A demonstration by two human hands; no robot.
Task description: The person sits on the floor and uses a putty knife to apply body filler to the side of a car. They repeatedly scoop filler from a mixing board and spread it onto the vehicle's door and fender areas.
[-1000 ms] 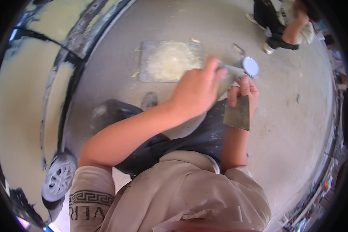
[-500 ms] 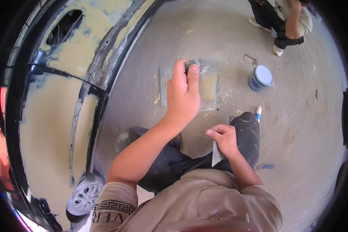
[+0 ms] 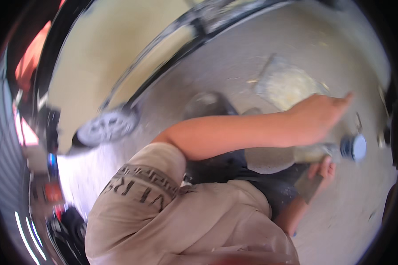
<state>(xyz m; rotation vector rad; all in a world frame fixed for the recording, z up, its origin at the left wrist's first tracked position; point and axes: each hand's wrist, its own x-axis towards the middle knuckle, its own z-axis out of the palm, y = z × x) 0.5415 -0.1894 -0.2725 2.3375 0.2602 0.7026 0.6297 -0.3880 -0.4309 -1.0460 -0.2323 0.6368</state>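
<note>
My left hand [image 3: 316, 118] is stretched across to the right, smeared by motion, with its fingers mostly hidden. Below it shows a wide translucent putty spreader [image 3: 316, 153] with yellowish filler on it, which this hand appears to grip. My right hand [image 3: 325, 170] is closed on a flat grey scraper [image 3: 308, 187], close to the spreader. Beyond my left forearm, a mixing board [image 3: 266, 76] lies on the floor, covered with pale yellow filler [image 3: 289, 88].
The car's side panel [image 3: 97, 48], coated in beige filler, runs along the left, with its wheel [image 3: 108, 126] below. A blue tin with a pale lid [image 3: 353, 147] stands on the floor at right. My bent legs [image 3: 221, 165] are under my arms.
The whole view has swung, so the car and board appear shifted. My left hand has moved from over the board towards my right hand, which still holds the scraper.
</note>
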